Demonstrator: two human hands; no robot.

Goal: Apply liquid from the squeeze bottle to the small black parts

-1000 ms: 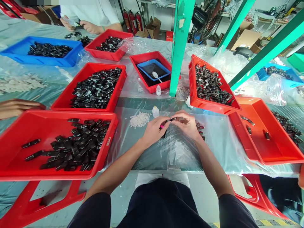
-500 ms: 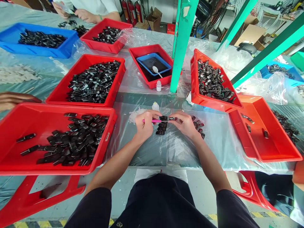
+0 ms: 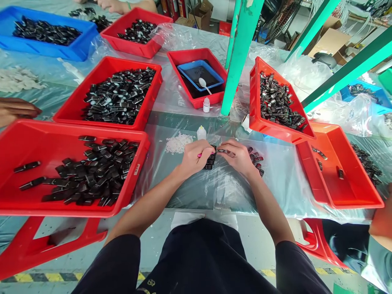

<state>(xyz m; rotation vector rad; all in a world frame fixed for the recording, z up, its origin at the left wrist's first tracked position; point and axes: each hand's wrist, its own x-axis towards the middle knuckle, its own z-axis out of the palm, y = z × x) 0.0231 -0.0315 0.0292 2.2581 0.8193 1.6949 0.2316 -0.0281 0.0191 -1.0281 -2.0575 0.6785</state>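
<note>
My left hand [image 3: 196,157] is closed around a thin pink tool [image 3: 199,155], of which only a short part shows. Beside it, my right hand [image 3: 236,157] pinches a small black piece [image 3: 221,150] at its fingertips, and the two hands nearly meet. Under and between them several black pieces [image 3: 209,162] lie in a column on the plastic-covered table. A heap of small white bits [image 3: 179,143] is left of my left hand, with a white bottle [image 3: 201,132] just behind that hand. More dark pieces [image 3: 256,159] lie right of my right hand.
Red trays of black pieces stand at left [image 3: 142,157] and right [image 3: 281,132]. Behind the hands are a red tray with a blue one [image 3: 200,77], a small bottle [image 3: 206,105] and a green post [image 3: 237,61]. Another person's hand [image 3: 18,110] rests at far left.
My left hand has turned and moved right, closer to my right hand; the pink tool is now mostly hidden by it. The whole view has shifted slightly.
</note>
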